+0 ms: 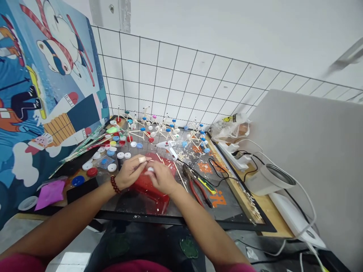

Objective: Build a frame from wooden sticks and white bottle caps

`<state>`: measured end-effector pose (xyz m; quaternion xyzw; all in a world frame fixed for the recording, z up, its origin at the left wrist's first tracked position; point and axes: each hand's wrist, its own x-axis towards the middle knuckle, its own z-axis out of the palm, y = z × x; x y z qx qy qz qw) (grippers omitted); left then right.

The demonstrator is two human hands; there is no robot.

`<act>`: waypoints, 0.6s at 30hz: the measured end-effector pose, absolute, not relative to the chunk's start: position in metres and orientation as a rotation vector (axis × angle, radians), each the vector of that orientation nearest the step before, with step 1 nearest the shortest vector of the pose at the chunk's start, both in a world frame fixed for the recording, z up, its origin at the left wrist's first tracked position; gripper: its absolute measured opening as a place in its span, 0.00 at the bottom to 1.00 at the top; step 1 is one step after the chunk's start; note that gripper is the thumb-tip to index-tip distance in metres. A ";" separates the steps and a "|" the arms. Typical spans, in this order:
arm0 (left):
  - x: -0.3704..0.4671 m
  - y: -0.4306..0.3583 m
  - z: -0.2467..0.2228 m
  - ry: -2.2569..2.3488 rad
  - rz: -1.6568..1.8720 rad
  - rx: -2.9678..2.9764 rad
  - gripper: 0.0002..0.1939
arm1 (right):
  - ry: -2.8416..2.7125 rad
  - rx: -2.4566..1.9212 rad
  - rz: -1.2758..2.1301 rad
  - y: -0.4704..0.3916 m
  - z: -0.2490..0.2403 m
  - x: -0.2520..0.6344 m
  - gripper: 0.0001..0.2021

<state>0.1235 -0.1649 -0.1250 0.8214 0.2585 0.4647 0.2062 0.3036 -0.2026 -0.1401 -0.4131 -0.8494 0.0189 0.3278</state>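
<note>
My left hand [131, 172], with a bandage on one finger and a beaded bracelet at the wrist, pinches a thin wooden stick near its fingertips. Beside it, almost touching, my right hand [161, 176] is closed around a small white cap [150, 169]. Both hands are above a glossy red plastic piece [150, 192]. Just beyond them lies a white glue gun [169, 148]. Loose thin sticks [180, 175] are to the right of my right hand.
Stick figures with coloured caps [168, 130] line the back. Bottle caps [111, 167] lie at left. Red-handled pliers [196, 189], a yellow cutter [207, 185] and black cable are at right. A power strip [235, 155] is beyond the wooden edge.
</note>
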 end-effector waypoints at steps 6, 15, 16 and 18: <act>0.119 -0.170 -0.130 0.648 1.225 2.459 0.21 | -1.956 -1.153 -0.036 -0.199 -0.148 0.310 0.19; 0.132 -0.169 -0.141 0.638 1.184 2.402 0.23 | -1.974 -1.208 -0.048 -0.194 -0.160 0.314 0.19; 0.132 -0.171 -0.140 0.652 1.184 2.386 0.23 | -1.985 -1.225 -0.054 -0.193 -0.159 0.314 0.18; 0.131 -0.173 -0.140 0.689 1.200 2.357 0.22 | -2.012 -1.254 -0.076 -0.193 -0.157 0.315 0.18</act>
